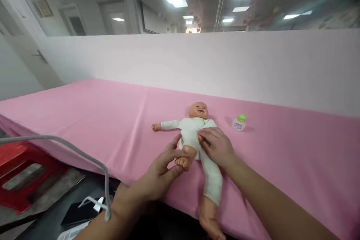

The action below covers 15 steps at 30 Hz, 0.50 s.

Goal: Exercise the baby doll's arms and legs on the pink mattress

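A long counter (92, 120) draped in a pink cloth runs across the view, backed by a low white partition (197, 63) with glass above it that reflects ceiling lights. On the cloth, near the front edge, a baby doll (197, 135) in a white suit lies on its back, its head toward the partition, one arm stretched out to the left and one clothed leg reaching past the counter's front edge, the bare foot hanging over it.

The left hand (160, 176) comes up from below and pinches the doll's other bare foot (184, 161) between thumb and fingers, that leg bent up toward the belly. The right hand (216, 146) lies palm down on the doll's hip and lower belly, fingers curled against the white fabric; whether it grips the cloth or only presses on it cannot be told.

A small clear bottle with a green cap (239, 123) stands on the cloth just right of the doll's head, apart from both hands. To the lower left, below the counter, a red stool (22, 172) stands on the floor, and a grey cable (84, 157) loops across in front of it.
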Tool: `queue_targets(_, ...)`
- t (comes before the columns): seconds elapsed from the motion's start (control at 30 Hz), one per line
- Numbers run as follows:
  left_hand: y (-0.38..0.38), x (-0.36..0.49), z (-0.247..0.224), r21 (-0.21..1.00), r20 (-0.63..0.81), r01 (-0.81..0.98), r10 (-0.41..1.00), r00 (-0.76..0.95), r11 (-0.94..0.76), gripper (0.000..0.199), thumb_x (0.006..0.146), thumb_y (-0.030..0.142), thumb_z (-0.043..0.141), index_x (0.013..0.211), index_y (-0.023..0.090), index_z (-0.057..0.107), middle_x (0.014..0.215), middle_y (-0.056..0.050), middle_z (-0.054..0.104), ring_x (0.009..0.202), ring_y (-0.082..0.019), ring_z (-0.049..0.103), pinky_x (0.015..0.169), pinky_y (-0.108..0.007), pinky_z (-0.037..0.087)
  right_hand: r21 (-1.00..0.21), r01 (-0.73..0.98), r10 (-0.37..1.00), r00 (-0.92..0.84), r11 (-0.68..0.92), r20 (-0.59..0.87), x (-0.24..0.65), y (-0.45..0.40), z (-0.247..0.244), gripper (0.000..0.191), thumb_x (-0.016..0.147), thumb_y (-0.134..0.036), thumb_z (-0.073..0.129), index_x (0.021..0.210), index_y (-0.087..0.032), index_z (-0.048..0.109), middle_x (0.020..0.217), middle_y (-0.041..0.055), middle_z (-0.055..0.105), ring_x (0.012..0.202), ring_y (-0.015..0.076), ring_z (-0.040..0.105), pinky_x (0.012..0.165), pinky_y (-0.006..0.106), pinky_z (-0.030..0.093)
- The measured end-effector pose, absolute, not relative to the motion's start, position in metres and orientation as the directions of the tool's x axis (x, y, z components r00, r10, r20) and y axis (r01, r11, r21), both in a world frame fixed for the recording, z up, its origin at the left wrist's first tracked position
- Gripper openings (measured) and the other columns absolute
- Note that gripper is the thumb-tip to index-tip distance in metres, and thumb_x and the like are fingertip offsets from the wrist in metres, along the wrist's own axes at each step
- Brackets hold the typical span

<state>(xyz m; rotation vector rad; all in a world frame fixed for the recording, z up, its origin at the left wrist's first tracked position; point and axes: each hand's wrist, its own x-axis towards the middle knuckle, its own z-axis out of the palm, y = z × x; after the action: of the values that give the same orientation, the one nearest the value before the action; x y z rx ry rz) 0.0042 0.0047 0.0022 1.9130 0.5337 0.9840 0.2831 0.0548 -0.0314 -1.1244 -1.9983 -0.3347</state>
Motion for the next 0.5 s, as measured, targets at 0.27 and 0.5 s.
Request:
queue_targets(0.27,0.031,0.026,0.009,0.83,0.471,-0.042,0.659,0.586,-0.556,0.032,0.102,0.047,0.059,0.121,0.023,0.069,0.146,-0.013,0.061,0.161,-0.032,0.015,0.128,-0.057,0.02,-0.144,0.835,0.664,-0.304,0.531,0.683,0.277,0.053,-0.027,0.02,0.088,-0.01,0.063,0.102,-0.019,0.075,0.114,0.0109,0.075,0.107,0.0307,0.065,0.094,0.046,0.055)
queue_targets(0.5,0.006,0.003,0.015,0.86,0.418,-0.018,0.683,0.599,-0.511,0.024,0.104,0.043,0.058,0.113,0.024,0.07,0.15,-0.01,0.057,0.163,-0.028,0.007,0.13,-0.051,0.02,-0.391,0.806,0.689,-0.028,0.444,0.724,0.294,0.051,-0.022,0.022,0.09,-0.021,0.065,0.11,-0.026,0.073,0.109,0.0049,0.077,0.103,0.0272,0.068,0.095,0.047,0.055)
